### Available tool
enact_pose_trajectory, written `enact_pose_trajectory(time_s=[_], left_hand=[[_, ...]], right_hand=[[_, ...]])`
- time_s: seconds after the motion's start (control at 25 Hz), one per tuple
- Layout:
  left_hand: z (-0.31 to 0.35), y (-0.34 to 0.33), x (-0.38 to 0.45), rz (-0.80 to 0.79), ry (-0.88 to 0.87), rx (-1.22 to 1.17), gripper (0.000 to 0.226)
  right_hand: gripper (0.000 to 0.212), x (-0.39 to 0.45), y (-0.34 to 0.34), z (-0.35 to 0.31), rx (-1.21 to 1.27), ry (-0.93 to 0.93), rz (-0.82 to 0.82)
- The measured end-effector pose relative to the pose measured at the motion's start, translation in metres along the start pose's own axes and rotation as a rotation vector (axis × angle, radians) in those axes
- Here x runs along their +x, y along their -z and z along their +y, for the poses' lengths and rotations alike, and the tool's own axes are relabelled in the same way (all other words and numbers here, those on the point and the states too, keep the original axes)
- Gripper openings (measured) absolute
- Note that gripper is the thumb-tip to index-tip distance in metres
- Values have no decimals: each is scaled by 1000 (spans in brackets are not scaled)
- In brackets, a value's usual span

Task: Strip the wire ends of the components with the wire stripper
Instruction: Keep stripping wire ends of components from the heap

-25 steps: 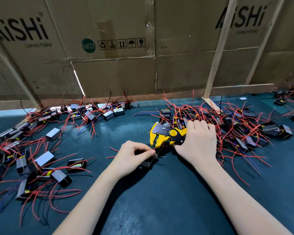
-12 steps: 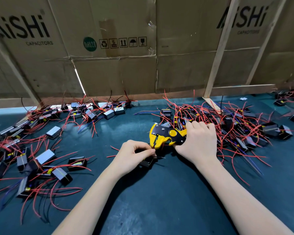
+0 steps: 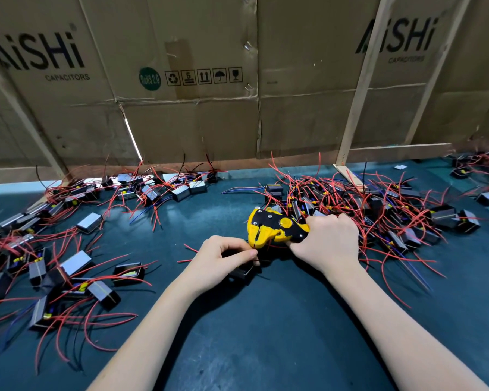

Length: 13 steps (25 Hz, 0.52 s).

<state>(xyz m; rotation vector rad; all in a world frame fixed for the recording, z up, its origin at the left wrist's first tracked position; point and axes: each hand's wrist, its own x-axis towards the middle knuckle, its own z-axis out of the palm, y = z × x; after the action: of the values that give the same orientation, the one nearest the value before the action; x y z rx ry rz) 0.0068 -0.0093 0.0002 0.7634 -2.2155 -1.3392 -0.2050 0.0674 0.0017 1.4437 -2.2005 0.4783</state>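
A yellow and black wire stripper (image 3: pixel 274 227) lies low over the dark green table (image 3: pixel 266 334), its jaws pointing left and down. My right hand (image 3: pixel 326 239) grips its handles, fingers curled tight round them. My left hand (image 3: pixel 223 261) pinches a wire end at the stripper's jaws, between thumb and forefinger. Under that hand sits the black component (image 3: pixel 242 273) the wire belongs to, mostly hidden by my fingers.
A heap of black components with red wires (image 3: pixel 393 215) lies right of the stripper. More components (image 3: pixel 54 266) are scattered at the left and along the back. A cardboard wall (image 3: pixel 237 94) with wooden slats closes off the far edge.
My right hand has closed tighter on the stripper's handles, and the jaws sit closer to the wire my left hand pinches. The left hand has hardly moved.
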Motion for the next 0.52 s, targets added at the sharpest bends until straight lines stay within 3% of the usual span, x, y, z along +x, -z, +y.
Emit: enact_pose_trajectory(time_s=[0.36,0.52], left_hand=[[-3,12,-4,-169,-18,-60,7],[-3,4,-1,-20,15,-93,7]], right_hand=[[54,0,-7,13,0,-80,124],[53,0,-10,15,15,-77,139]])
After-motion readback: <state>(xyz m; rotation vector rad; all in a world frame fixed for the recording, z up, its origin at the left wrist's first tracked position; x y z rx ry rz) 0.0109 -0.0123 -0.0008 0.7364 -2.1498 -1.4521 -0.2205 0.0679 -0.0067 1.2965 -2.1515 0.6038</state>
